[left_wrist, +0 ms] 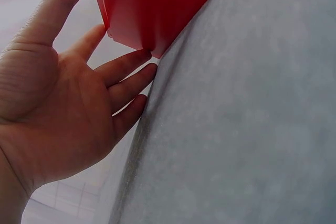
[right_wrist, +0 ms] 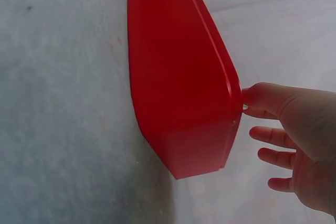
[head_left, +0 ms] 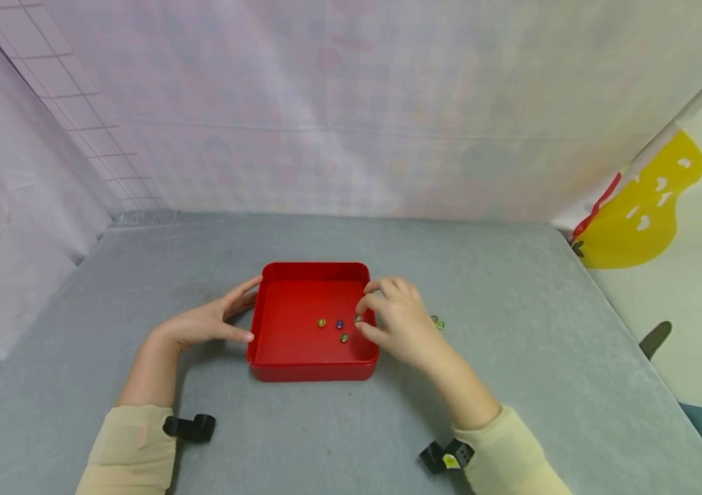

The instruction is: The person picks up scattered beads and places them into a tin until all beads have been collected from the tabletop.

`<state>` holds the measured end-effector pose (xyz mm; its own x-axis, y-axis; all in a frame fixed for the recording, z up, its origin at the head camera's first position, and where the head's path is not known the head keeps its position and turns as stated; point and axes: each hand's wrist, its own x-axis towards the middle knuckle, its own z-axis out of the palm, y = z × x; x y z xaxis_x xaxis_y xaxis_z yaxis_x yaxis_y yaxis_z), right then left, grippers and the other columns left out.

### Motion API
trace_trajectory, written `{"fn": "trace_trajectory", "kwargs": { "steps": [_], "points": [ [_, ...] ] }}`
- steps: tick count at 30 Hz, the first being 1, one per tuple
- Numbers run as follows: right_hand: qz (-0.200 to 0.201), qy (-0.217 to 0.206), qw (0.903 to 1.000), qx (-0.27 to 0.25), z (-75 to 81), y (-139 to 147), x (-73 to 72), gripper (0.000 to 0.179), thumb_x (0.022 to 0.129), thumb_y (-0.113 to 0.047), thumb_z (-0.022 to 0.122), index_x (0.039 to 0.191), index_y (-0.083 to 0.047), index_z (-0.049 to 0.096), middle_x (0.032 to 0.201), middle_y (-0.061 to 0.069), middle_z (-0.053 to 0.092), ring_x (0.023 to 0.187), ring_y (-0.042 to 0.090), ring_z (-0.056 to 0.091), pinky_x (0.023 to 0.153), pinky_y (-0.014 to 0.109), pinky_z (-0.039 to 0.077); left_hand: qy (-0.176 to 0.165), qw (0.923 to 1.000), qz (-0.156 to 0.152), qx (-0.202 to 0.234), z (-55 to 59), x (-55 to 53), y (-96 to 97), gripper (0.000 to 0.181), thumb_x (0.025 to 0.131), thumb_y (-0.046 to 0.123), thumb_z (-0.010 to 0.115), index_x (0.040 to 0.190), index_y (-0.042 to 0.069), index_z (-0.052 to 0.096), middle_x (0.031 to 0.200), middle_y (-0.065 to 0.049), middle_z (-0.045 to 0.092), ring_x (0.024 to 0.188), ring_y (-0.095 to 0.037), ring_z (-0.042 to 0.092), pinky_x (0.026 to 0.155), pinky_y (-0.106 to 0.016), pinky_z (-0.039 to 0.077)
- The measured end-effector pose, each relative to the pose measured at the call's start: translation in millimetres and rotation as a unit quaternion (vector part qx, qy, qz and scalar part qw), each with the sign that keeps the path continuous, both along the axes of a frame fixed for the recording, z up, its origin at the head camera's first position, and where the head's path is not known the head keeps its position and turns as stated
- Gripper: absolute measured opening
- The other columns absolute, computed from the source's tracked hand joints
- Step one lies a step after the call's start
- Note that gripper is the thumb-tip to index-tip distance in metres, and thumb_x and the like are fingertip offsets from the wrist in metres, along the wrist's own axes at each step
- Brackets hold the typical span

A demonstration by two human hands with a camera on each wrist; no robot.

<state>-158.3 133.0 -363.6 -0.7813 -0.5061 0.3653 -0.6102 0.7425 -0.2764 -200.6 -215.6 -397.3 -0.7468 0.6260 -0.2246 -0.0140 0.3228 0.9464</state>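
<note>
A square red tray (head_left: pixel 285 316) sits on the grey table. On its floor lie a yellow marble (head_left: pixel 322 322), a blue marble (head_left: pixel 339 324) and a green marble (head_left: pixel 344 337). My left hand (head_left: pixel 205 323) rests against the tray's left side, thumb and fingers spread; the left wrist view shows its fingertips by the tray wall (left_wrist: pixel 152 9). Over the tray's right rim, my right hand (head_left: pixel 403 323) pinches a marble (head_left: pixel 357 318) between thumb and index finger. In the right wrist view only a sliver of that marble (right_wrist: pixel 244 107) shows, and the other fingers stand apart.
Right of the tray, partly behind the right hand, a few greenish marbles (head_left: pixel 437 322) lie together on the grey table (head_left: pixel 511 309). A pale patterned curtain (head_left: pixel 351 137) hangs along the table's back edge. Each sleeve carries a black wrist device (head_left: pixel 192 427).
</note>
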Motion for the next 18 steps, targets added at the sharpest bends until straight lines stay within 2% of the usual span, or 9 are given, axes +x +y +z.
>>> {"fn": "trace_trajectory", "kwargs": {
  "steps": [18],
  "points": [
    [0.015,-0.017,0.9995,0.024,-4.2,-22,-0.6,0.013,0.081,-0.024,0.077,0.090,-0.018,0.070,0.113,0.005,0.057,0.108,0.021,0.047,0.099,0.046,0.034,-0.003,0.9999,0.008,-0.011,1.4,1.0,1.5,0.097,0.086,0.013,0.072,0.156,0.022,0.005,0.158,-0.015,0.006,0.143,-0.037,0.005,0.105,-0.062,0.021]
  ]
}}
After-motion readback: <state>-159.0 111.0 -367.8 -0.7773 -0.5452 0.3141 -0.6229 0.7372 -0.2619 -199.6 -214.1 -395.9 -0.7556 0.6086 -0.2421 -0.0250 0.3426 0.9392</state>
